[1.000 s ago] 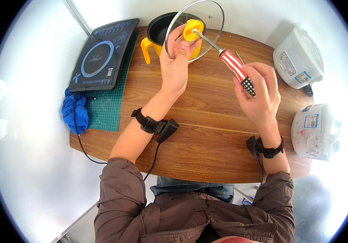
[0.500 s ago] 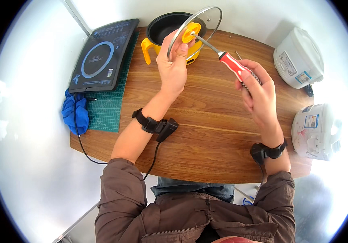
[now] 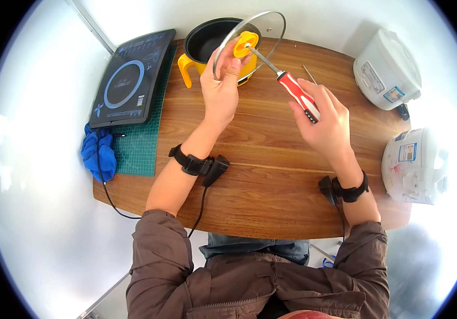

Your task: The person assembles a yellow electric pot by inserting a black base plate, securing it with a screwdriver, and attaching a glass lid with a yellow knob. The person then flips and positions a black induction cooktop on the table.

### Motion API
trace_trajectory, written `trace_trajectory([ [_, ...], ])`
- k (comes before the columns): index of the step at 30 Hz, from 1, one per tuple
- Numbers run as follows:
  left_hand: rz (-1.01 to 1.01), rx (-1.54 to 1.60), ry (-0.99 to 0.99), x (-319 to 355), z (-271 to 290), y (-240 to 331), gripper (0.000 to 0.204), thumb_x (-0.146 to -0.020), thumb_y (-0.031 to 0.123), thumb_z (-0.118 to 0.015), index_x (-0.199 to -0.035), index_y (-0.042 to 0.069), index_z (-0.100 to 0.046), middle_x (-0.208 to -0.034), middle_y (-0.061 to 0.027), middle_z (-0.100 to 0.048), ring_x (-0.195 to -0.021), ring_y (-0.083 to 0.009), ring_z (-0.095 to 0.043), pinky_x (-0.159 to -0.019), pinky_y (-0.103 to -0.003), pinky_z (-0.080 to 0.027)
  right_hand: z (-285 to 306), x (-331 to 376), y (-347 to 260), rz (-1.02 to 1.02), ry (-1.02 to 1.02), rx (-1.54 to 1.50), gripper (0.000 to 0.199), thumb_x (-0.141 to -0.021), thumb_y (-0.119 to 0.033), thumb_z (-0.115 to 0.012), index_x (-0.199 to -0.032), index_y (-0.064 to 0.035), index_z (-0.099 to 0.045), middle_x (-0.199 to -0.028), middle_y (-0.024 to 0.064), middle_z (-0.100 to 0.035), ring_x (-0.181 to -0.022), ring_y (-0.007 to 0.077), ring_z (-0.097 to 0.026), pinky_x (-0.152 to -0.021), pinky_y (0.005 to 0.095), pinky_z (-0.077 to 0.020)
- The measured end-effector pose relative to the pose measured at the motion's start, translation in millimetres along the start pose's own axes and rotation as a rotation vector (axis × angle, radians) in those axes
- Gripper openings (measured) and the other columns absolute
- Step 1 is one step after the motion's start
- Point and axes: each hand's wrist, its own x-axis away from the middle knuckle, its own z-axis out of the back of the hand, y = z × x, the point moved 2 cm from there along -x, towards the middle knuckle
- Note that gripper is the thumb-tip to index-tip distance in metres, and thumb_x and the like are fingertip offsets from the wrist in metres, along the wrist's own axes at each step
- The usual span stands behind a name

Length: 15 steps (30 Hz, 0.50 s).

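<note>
My left hand [image 3: 221, 87] holds a round glass lid [image 3: 267, 26] tilted on edge above the table, fingers on its rim. The lid has a yellow knob [image 3: 244, 44] at its centre. My right hand [image 3: 325, 121] grips a screwdriver with a red and white handle [image 3: 298, 96]; its metal shaft points up-left and its tip meets the yellow knob. Just behind the lid stands a yellow pot with a black inside [image 3: 210, 45] and a yellow side handle.
A black induction cooktop [image 3: 132, 77] lies on a green cutting mat [image 3: 142, 149] at the table's left, with a blue cloth [image 3: 98, 154] beside it. Two white rice cookers [image 3: 388, 66] [image 3: 414, 165] stand at the right. A thin metal rod [image 3: 309, 74] lies on the wooden table [image 3: 271, 196].
Both hands have shifted a little, and the lid has tilted more on edge. The screwdriver stays pointed at the yellow knob.
</note>
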Motion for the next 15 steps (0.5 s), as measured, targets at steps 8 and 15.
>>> trace_trajectory([
  [8,0.013,-0.025,-0.046,-3,-4,6,0.039,-0.108,0.011,-0.056,-0.144,-0.004,-0.055,-0.139,-0.0131,-0.063,-0.127,-0.0212,-0.061,-0.114,-0.040,-0.050,14,-3,0,-0.826,-0.192,-0.976,0.033,-0.102,-0.023,-0.068,-0.122,0.0029,-0.063,-0.085,0.0033,-0.066,-0.053,0.0020,-0.042,-0.045,0.0198,-0.0305],
  [15,-0.050,-0.067,-0.057,-6,-2,4,0.038,-0.109,0.016,-0.055,-0.145,0.001,-0.053,-0.137,-0.0120,-0.065,-0.128,-0.0223,-0.062,-0.115,-0.041,-0.049,17,-7,4,-0.892,-0.237,-1.097,0.039,-0.102,-0.025,-0.069,-0.128,0.0023,-0.060,-0.089,0.0043,-0.065,-0.055,0.0026,-0.042,-0.045,0.0195,-0.0300],
])
